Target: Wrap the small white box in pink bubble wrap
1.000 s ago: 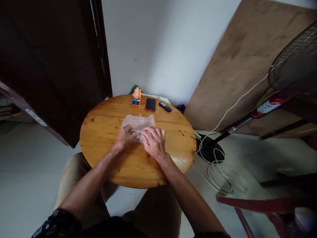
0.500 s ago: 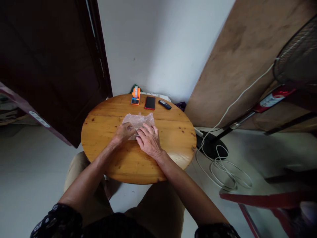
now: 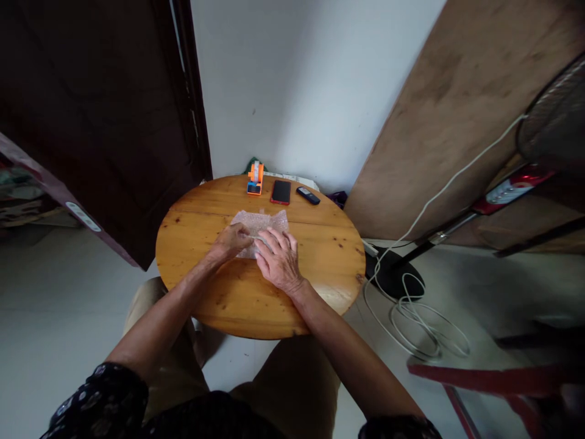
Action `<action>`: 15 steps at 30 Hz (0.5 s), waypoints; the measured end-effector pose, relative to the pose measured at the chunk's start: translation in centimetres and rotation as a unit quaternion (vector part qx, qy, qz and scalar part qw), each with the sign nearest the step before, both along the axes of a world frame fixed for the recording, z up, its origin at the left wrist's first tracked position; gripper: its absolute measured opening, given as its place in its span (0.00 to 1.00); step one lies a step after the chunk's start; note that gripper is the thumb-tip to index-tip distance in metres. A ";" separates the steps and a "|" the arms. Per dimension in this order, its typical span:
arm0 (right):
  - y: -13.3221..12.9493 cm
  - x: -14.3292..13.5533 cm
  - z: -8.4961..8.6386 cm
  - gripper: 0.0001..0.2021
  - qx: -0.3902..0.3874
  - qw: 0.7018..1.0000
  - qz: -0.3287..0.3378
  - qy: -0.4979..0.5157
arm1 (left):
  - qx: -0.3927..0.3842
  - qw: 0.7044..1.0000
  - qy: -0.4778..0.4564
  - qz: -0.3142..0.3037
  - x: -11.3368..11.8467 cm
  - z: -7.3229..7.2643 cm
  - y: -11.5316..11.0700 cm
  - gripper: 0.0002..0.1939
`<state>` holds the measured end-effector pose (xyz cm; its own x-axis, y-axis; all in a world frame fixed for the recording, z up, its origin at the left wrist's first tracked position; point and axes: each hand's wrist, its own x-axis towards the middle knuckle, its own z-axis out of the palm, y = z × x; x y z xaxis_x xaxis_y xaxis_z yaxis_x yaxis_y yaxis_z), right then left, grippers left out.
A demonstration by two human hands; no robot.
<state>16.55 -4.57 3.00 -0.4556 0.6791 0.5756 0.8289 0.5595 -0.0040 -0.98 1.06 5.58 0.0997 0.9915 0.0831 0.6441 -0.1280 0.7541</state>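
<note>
A sheet of clear bubble wrap (image 3: 249,222) lies on the round wooden table (image 3: 192,213), and its near part is folded over under my hands. My left hand (image 3: 232,241) has its fingers closed on the wrap's left part. Over the right part rests my right hand (image 3: 280,259), palm down, its fingers spread on the wrap. Whatever the wrap may enclose is hidden by my fingers.
Behind the wrap stand an orange and blue tape dispenser (image 3: 255,178), a phone in a red case (image 3: 280,192) and a small black handset (image 3: 308,195). A fan base (image 3: 395,274) and a coiled white cable (image 3: 414,317) are at the right.
The view has shifted slightly, moving the table a little to the right in the picture. Both hands remain on the bubble wrap, with only small finger movements.
</note>
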 end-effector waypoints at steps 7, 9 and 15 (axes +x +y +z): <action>0.4 -0.2 -0.3 0.16 -0.035 0.999 0.008 -0.002 | 0.001 1.000 -0.012 -0.010 -0.8 0.1 0.2 0.11; 0.4 -0.2 -0.3 0.16 -0.034 0.999 0.008 -0.009 | -0.001 0.999 -0.042 -0.019 -2.1 0.2 -0.1 0.15; 0.3 -0.8 0.0 0.17 -0.023 0.999 -0.007 -0.036 | -0.018 0.998 -0.067 -0.005 -3.8 -0.5 -0.6 0.19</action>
<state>15.77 -4.29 2.95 -0.4858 0.7104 0.5093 0.8353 0.5489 0.0310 -4.77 0.48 5.10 0.1003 0.9931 0.0616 0.5363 -0.1061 0.8373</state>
